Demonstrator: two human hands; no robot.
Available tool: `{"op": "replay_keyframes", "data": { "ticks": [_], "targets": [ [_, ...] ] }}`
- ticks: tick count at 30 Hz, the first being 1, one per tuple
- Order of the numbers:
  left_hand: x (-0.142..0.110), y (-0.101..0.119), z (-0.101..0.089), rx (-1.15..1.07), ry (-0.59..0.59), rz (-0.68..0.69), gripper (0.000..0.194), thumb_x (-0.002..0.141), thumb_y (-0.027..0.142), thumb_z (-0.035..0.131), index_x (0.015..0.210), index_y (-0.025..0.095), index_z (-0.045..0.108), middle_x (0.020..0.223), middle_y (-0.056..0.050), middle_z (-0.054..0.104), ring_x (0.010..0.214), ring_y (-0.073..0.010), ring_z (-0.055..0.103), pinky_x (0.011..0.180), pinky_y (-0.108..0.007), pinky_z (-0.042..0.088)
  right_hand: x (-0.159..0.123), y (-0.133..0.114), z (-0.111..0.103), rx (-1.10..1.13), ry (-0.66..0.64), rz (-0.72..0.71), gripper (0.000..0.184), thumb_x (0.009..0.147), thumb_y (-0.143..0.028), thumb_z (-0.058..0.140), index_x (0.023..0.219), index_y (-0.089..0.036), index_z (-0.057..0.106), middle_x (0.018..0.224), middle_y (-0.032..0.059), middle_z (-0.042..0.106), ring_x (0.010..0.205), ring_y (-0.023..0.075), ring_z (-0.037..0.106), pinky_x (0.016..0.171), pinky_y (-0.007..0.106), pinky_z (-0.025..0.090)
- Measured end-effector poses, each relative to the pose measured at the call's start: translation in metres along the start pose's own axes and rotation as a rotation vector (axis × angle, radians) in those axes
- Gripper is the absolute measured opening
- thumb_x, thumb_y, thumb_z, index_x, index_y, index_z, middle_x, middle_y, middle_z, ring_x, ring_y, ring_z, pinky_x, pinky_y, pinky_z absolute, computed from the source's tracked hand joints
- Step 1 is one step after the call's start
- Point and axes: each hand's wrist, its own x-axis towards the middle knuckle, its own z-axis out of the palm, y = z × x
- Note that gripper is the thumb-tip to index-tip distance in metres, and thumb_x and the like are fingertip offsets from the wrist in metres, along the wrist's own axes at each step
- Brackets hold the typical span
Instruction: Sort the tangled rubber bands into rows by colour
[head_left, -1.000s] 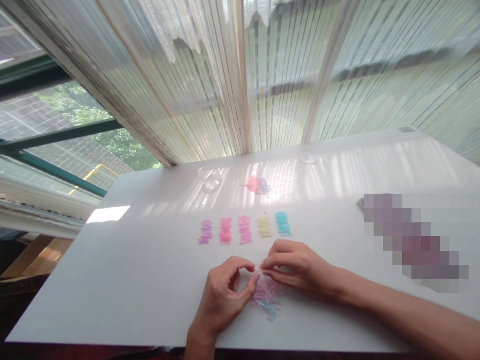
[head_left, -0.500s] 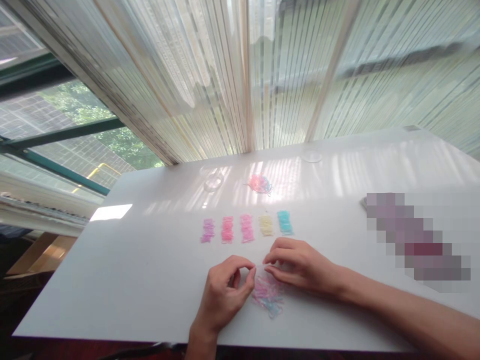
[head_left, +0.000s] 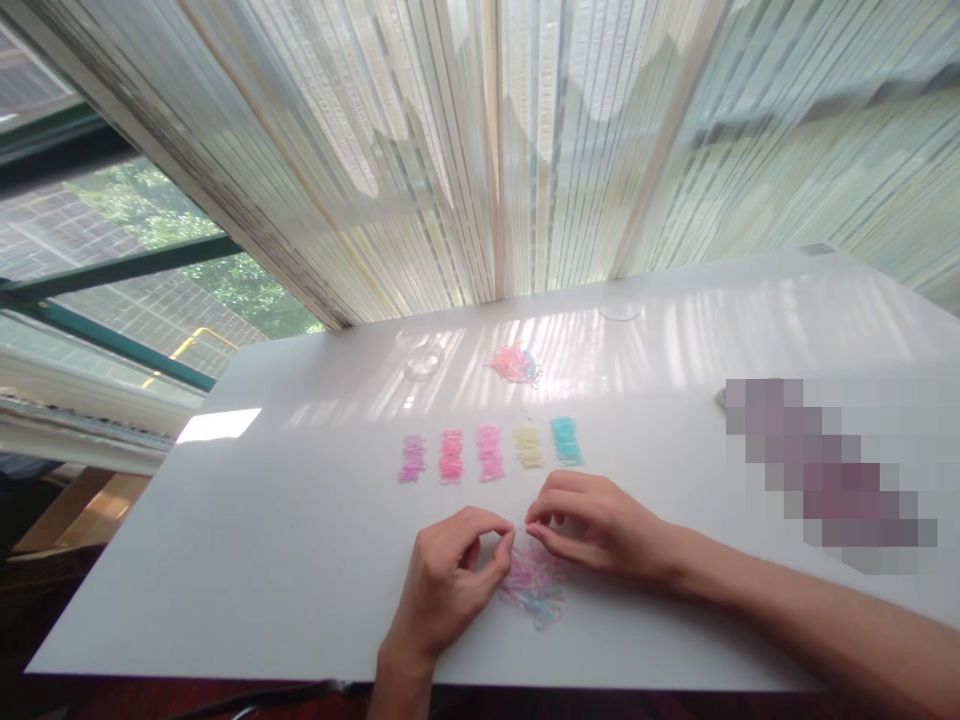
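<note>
Over a loose pile of small coloured rubber bands (head_left: 534,588), my left hand (head_left: 450,575) and my right hand (head_left: 592,520) face each other with a narrow gap between their fingertips. Both pinch thumb against forefinger. A faint pale rubber band (head_left: 519,527) seems to stretch across the gap; its colour is hard to make out. Beyond the hands lie several neat columns of bands: purple (head_left: 412,459), deep pink (head_left: 451,456), light pink (head_left: 490,453), yellow (head_left: 529,447) and turquoise (head_left: 566,441).
Farther back on the white table (head_left: 262,560) is another mixed pile of bands (head_left: 516,364). A clear round container (head_left: 421,362) stands left of it, and a clear round lid or dish (head_left: 620,306) to its right. A pixelated long object (head_left: 832,470) lies at right. Blinds hang behind.
My right fingertips have closed from a looser hold into a pinch, and my left thumb and forefinger have come together. Both hands stay over the pile; the view shifts slightly.
</note>
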Motion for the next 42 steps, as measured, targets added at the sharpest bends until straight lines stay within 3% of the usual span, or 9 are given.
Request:
{"op": "replay_keyframes", "data": {
  "ticks": [6,12,21,26,34,42],
  "targets": [
    [0.008,0.003,-0.015,0.054,-0.051,0.031,0.008,0.096,0.016,0.065,0.098,0.021,0.072,0.087,-0.003,0.074,0.06,-0.0113,0.056,0.054,-0.022,0.046,0.0,0.001,0.001,-0.026,-0.003,0.006,0.018,0.102,-0.024,0.055,0.094,-0.018,0.071,0.078,0.0034,0.066,0.07,0.0145,0.059,0.065,0.025,0.047],
    [0.021,-0.008,-0.033,0.176,0.03,0.047,0.01,0.096,0.016,0.067,0.099,0.021,0.075,0.084,-0.002,0.069,0.063,-0.011,0.058,0.055,-0.021,0.044,0.0,0.002,0.0,-0.032,-0.036,0.027,0.019,0.101,-0.022,0.053,0.094,-0.018,0.071,0.079,0.0039,0.065,0.071,0.0149,0.059,0.066,0.026,0.047],
    [0.033,-0.017,-0.035,0.251,0.068,0.04,0.012,0.094,0.02,0.067,0.097,0.022,0.078,0.076,0.001,0.059,0.062,-0.011,0.057,0.058,-0.021,0.046,0.0,0.0,-0.002,-0.035,-0.065,0.034,0.02,0.101,-0.021,0.052,0.095,-0.018,0.071,0.081,0.0045,0.065,0.073,0.0153,0.06,0.068,0.026,0.047],
    [0.029,-0.02,-0.041,0.267,0.099,0.021,0.012,0.094,0.022,0.067,0.094,0.022,0.079,0.073,0.002,0.056,0.061,-0.0111,0.054,0.056,-0.021,0.045,0.0,0.0,-0.002,-0.037,-0.089,0.051,0.018,0.1,-0.02,0.054,0.096,-0.018,0.071,0.082,0.0043,0.066,0.074,0.0154,0.061,0.069,0.027,0.048],
    [0.016,-0.033,-0.07,0.323,0.17,-0.042,0.012,0.092,0.027,0.069,0.093,0.022,0.079,0.073,0.003,0.054,0.055,-0.0091,0.047,0.052,-0.021,0.042,-0.001,0.001,-0.003,-0.025,-0.101,0.056,0.019,0.101,-0.021,0.053,0.095,-0.018,0.07,0.082,0.0043,0.066,0.074,0.0151,0.06,0.069,0.027,0.048],
    [0.01,-0.039,-0.074,0.339,0.176,-0.084,0.012,0.092,0.027,0.068,0.092,0.023,0.079,0.073,0.003,0.053,0.057,-0.0095,0.047,0.054,-0.021,0.042,0.0,0.001,-0.002,-0.03,-0.091,0.042,0.021,0.102,-0.021,0.051,0.094,-0.018,0.07,0.081,0.0041,0.065,0.071,0.0147,0.058,0.066,0.026,0.047]
  ]
}}
